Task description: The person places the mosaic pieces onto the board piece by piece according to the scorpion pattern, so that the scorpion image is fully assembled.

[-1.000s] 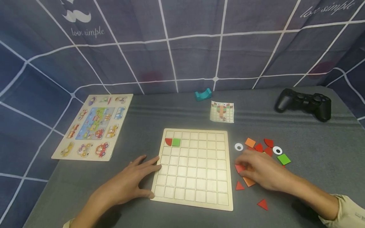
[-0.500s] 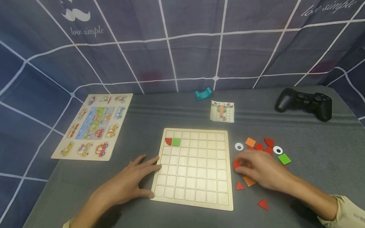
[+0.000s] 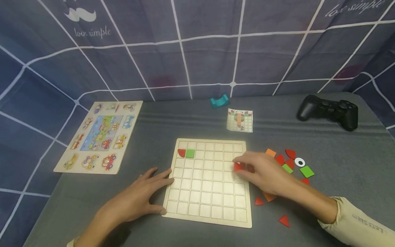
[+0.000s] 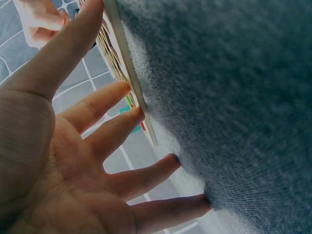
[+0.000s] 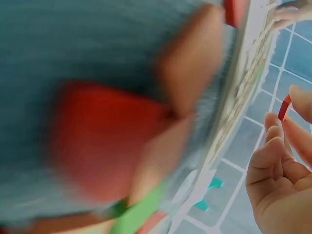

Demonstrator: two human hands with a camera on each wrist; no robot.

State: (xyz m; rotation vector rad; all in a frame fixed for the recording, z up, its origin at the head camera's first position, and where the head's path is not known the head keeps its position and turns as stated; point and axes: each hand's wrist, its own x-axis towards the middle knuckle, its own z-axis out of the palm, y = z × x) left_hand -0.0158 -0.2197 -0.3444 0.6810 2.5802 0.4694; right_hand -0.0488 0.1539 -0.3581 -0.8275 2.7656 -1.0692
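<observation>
My right hand (image 3: pixel 264 171) pinches a small red tile (image 3: pixel 237 167) between thumb and fingers, over the right edge of a wooden grid board (image 3: pixel 207 195). In the right wrist view that red tile (image 5: pixel 284 107) shows edge-on; its full outline is hidden. Spread fingers of my left hand (image 3: pixel 135 196) touch the board's left edge, seen from the palm side in the left wrist view. At the board's upper left lie a red quarter-round tile (image 3: pixel 181 153) and, beside it, a green square tile (image 3: pixel 190 153).
Right of the board lie loose red, orange and green tiles, including a green square (image 3: pixel 307 171) and a white ring tile (image 3: pixel 299 162). Behind are a pattern card (image 3: pixel 239 120), a teal block (image 3: pixel 219 101) and a black game controller (image 3: pixel 328 111). A picture puzzle (image 3: pixel 100 137) lies left.
My right hand has moved left from the loose tiles to above the board's right edge, carrying the red tile. It now covers the left white ring tile. My left hand stays in place.
</observation>
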